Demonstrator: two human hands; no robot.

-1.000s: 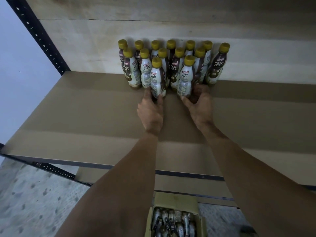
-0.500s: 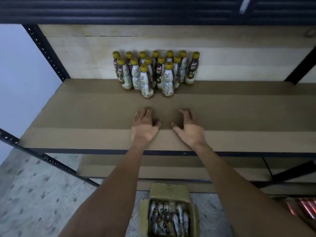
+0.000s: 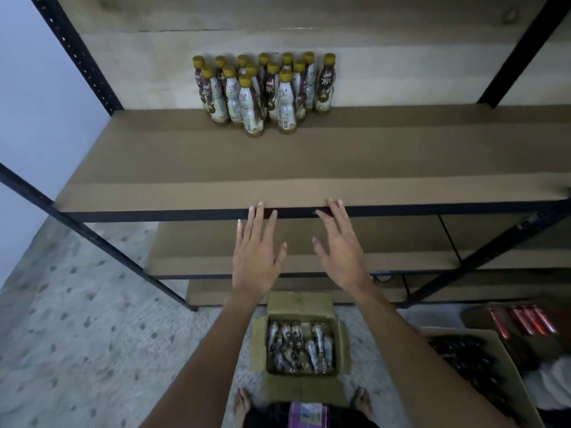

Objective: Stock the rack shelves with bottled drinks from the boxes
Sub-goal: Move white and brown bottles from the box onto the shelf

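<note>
At the back edge of the rack shelf [image 3: 340, 156], left of its middle, a cluster of gold-capped bottled drinks [image 3: 262, 94] is stood upright, packed close in rows against the back board. At the shelf's front edge the left hand [image 3: 256, 257] is held flat, fingers spread wide and straight, with nothing gripped. Just beside it the right hand [image 3: 340, 254] is spread the same way, likewise holding nothing. Whether the dark front rail is touched cannot be told. On the floor below the hands, an open cardboard box [image 3: 299, 307] is seen with more bottles [image 3: 298, 347] laid inside. Farther right, a second box [image 3: 506, 372] is set on the floor.
</note>
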